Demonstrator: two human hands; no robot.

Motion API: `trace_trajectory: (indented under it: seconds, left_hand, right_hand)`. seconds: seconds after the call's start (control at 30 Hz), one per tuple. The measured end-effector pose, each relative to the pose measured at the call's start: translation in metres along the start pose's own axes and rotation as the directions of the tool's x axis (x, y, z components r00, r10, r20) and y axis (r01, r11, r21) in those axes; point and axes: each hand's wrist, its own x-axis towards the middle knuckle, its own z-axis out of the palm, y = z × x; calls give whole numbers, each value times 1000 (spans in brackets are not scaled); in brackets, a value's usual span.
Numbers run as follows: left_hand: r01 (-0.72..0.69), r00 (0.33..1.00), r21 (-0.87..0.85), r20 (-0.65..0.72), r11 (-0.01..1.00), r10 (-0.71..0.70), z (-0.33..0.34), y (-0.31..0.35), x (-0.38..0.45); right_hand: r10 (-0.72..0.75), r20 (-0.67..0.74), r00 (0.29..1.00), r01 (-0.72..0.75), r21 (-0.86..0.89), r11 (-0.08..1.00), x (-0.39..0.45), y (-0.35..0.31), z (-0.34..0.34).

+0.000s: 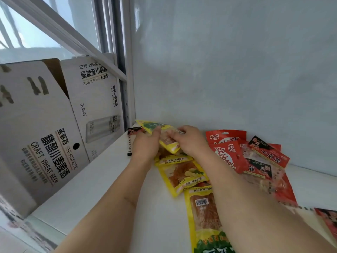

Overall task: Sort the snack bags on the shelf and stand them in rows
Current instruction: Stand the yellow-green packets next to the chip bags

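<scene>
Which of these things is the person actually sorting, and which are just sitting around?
Part of the job:
yellow bag held by left hand and right hand
yellow bags lying flat
red bags
shelf

Just lying about:
beer cartons

a white shelf carries snack bags. yellow bags lie flat at its middle; red bags overlap just right of them.

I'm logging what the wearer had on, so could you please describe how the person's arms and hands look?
Both forearms are bare, with no sleeves in view. The left hand and right hand wear no gloves, and no rings, watch or bracelet show.
</scene>
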Motion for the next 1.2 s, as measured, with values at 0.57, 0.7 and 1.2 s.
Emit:
trace_trajectory:
  seconds: [0.57,0.7,1.2]
  left_hand:
    - [327,945,-396,113,858,-308,-39,-16,15]
    - [274,962,-299,82,914,-261,-38,-20,17]
    - [273,925,-441,366,855,-107,-24,-10,2]
  right_hand:
    - [263,94,960,-226,-292,929,1,-1,9]
    - [256,17,966,-256,-5,967,0,-7,10]
    - [180,-130,975,-135,295,946,-27,15,-55]
